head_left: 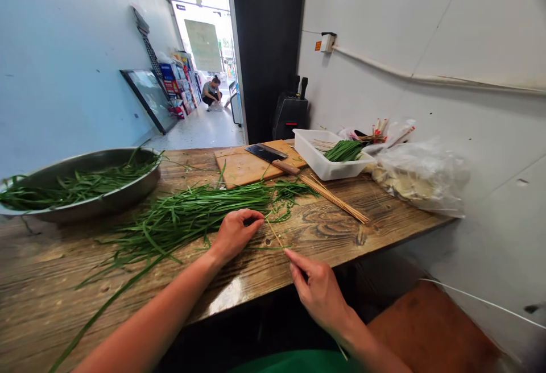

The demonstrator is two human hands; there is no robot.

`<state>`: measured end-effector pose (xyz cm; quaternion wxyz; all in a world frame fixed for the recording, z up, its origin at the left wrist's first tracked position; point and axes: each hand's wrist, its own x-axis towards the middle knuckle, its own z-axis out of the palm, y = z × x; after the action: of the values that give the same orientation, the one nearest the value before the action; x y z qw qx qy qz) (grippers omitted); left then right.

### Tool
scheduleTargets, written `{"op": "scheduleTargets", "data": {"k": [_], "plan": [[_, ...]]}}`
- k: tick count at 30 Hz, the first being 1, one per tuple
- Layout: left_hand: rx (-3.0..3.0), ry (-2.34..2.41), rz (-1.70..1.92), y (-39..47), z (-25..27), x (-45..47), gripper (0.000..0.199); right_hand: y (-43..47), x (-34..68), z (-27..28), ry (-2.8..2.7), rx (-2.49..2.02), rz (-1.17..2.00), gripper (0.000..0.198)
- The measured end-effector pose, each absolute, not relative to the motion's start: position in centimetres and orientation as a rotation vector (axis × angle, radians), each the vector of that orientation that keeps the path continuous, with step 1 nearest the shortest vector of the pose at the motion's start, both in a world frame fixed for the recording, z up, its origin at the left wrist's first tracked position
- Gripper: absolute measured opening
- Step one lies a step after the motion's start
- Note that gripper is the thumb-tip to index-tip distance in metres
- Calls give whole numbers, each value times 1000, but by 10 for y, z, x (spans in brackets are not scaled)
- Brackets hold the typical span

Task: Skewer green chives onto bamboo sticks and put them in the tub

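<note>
My right hand pinches a thin bamboo skewer, which slants up and left; its lower end shows below the wrist. The skewer's upper tip meets the closed thumb and fingertips of my left hand; what they pinch there is too small to make out. Just beyond my left hand lies a loose pile of garlic chives, its blades running left to right. A single green blade lies on the wood between my hands. More bamboo skewers lie in a bundle to the right.
On the wooden table stand a metal basin of greens and a white plastic tub holding chives and skewers. A cleaver rests on a cutting board. Plastic bags sit far right. A person squats beyond the doorway.
</note>
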<state>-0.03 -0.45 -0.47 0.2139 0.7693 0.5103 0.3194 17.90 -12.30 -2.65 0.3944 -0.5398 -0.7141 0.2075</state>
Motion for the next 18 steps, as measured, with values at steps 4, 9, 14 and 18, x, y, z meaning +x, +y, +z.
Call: {"op": "scheduleTargets", "data": {"k": [4,9,14,18], "plan": [[2131,1378,912,-6,-3,-1,20,-122,177,-23,-1806,-1376,534,35],[2181,1108,866,-14,1,4,19,-117,178,-23,-1769,-1344,483,35],[1993,1302,923,-14,2,7,24,-122,183,-25,-1734,-1374,446,35],[1819,1363,991,-10,0,4,27,-130,183,-23,-1743,-1333,491,35]]}}
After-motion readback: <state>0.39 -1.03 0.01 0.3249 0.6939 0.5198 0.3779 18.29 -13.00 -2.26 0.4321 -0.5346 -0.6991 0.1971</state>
